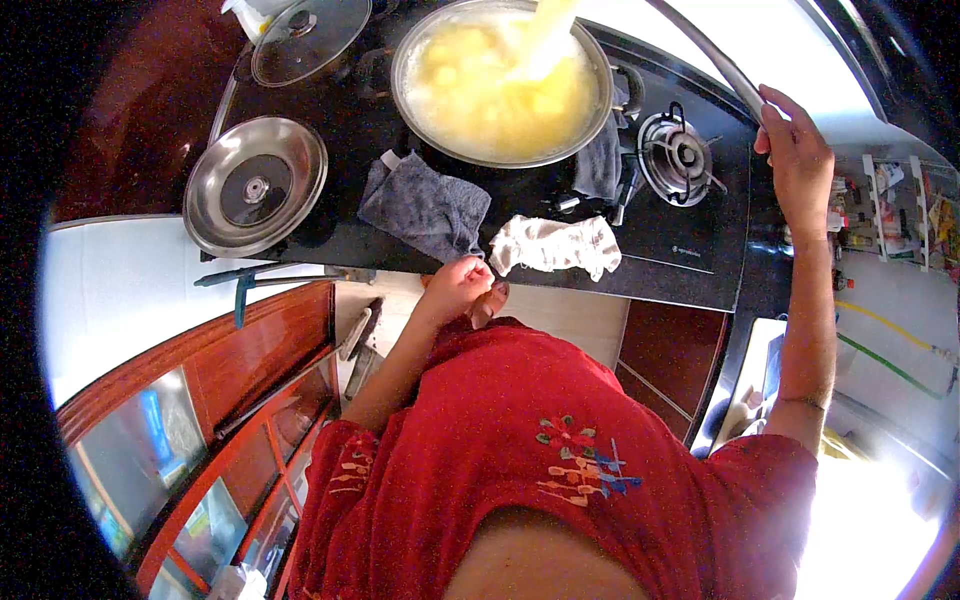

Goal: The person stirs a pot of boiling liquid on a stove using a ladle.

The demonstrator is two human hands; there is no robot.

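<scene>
My right hand (797, 160) is raised at the right of the stove, closed around a long metal handle (712, 50). The handle runs up and left out of view, so its far end is hidden. A wide metal pot (400, 95) holds foamy yellow food in liquid (490, 95). Above it, a blurred pale yellow streak (545, 40) reaches down from the top edge. At the counter's front edge, my left hand (460, 288) has its fingers curled, with nothing visible in them. It is close to the corner of a grey cloth (425, 200).
A white patterned cloth (556, 247) lies near the counter edge. Another grey cloth (598, 165) is beside the pot. To the right is a bare gas burner (680, 155). On the left are a metal lid (295, 190) and a glass lid (308, 42).
</scene>
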